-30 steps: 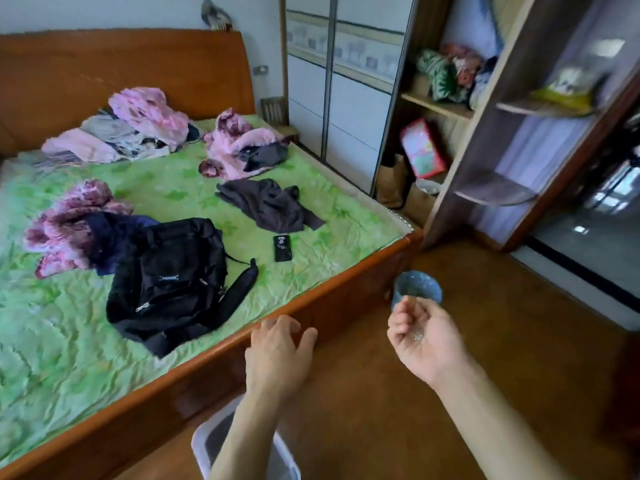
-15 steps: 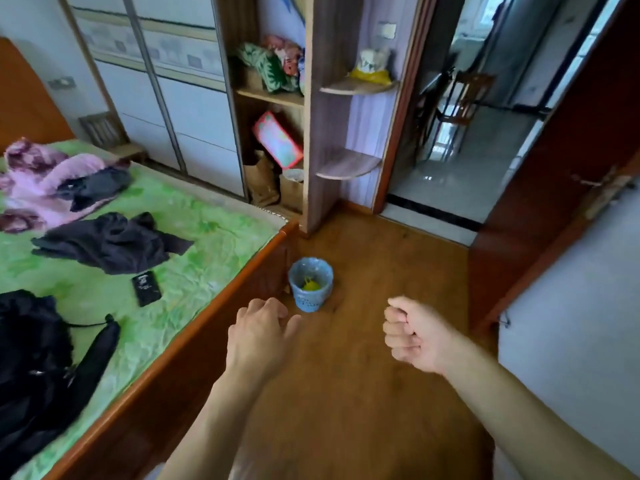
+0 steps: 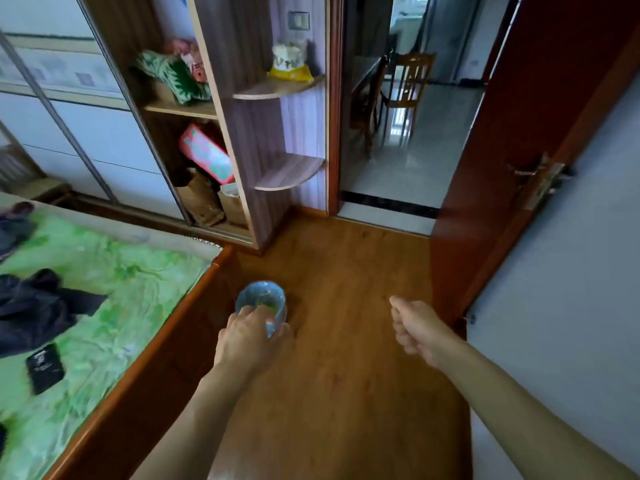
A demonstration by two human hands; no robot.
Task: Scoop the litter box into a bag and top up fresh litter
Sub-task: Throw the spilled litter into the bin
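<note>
Left hand [image 3: 251, 336] reaches down over the small blue bin [image 3: 260, 301]; fingers spread and bent across its near rim, thumb at the 4 o'clock side of the wall. Whether the fingers actually clasp the rim or only overlap it from this angle: cannot tell. Right hand [image 3: 414, 327] is held in a fist in mid-air at 3 o'clock of the bin, well apart from it, fingers curled in, nothing visible inside.

Bin stands upright on the wood floor [image 3: 346, 358], just beside the foot corner of the bed frame [image 3: 166, 344], which runs off toward 7 o'clock. Something yellow-green lies in the bottom of the bin; too blurred to identify.

Bed: green patterned sheet [image 3: 131, 306], dark garment [image 3: 38, 306] at 9 o'clock of the bin, black phone [image 3: 45, 368] lying flat near the bed edge at 8 o'clock.

At 11 o'clock, an open wardrobe [image 3: 194, 133] with shelves, a pink box [image 3: 206, 154] leaning inside, paper bags below it. At 12 to 1 o'clock, an open doorway; wooden chair [image 3: 405, 84] beyond on a tiled floor. Red-brown door [image 3: 519, 150] stands open at 2 o'clock.
</note>
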